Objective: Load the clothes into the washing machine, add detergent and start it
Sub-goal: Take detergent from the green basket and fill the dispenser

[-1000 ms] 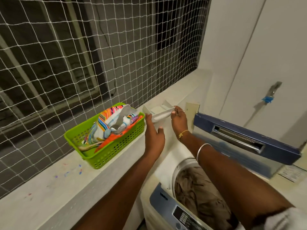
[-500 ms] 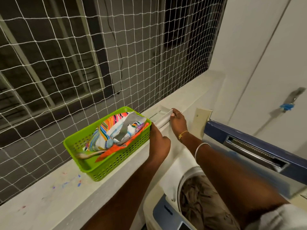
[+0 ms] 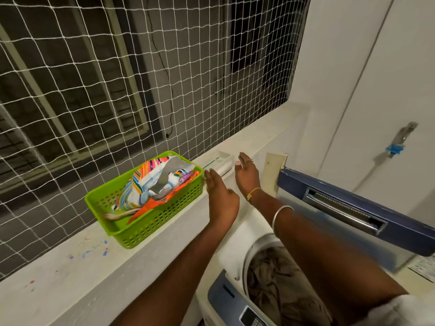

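Note:
A white detergent tray [image 3: 223, 162] lies on the white window ledge [image 3: 77, 269], just right of a green basket [image 3: 150, 222]. My left hand [image 3: 220, 196] hovers beside the tray's near end with straight fingers, holding nothing. My right hand [image 3: 246, 174] is at the tray's far end, fingers loose, a fingertip close to or touching it. The basket holds colourful detergent packets [image 3: 150, 182]. Below my arms the top-loading washing machine [image 3: 237, 245] stands with its blue lid [image 3: 353, 208] raised and brownish clothes [image 3: 277, 283] in the drum.
White netting [image 3: 117, 78] covers the window behind the ledge. A tap with a blue fitting [image 3: 397, 142] is on the white wall at right. The machine's control panel [image 3: 235, 307] is at the bottom edge. Coloured paint specks mark the ledge at left.
The white tray, held up in both hands a second ago, now lies on the ledge. Both hands have let go and drawn back a little.

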Demonstrator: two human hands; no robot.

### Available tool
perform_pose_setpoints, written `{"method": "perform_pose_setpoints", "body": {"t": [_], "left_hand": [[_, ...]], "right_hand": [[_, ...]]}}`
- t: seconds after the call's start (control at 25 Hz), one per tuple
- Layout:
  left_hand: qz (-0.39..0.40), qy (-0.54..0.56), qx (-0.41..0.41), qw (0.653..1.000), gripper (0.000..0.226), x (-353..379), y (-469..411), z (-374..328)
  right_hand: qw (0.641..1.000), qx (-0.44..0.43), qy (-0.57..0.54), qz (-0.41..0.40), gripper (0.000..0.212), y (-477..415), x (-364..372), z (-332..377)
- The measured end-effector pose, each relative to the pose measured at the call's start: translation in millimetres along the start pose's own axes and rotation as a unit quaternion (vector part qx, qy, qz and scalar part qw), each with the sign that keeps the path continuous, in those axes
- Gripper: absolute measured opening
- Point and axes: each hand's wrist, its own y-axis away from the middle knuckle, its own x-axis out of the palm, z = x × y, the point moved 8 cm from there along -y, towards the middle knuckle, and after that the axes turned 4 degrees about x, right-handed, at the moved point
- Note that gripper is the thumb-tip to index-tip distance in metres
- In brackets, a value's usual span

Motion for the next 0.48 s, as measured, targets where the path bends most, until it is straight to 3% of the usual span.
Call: {"method": "perform_pose_setpoints", "body": {"t": [0.24, 0.48], "left_hand": [[-0.040, 0.009, 0.101, 0.994, 0.063, -17.8, 11.4, -51.9], [-0.144, 0.014, 0.184, 0.972, 0.035, -122.4, 13.9, -108.3]], "right_hand": [[0.995, -0.073, -0.056, -0.028, 0.035, 37.1, -35.5, 29.4], [0.977, -0.212, -0.020, 0.006, 0.015, 72.9, -23.9, 93.1]]}}
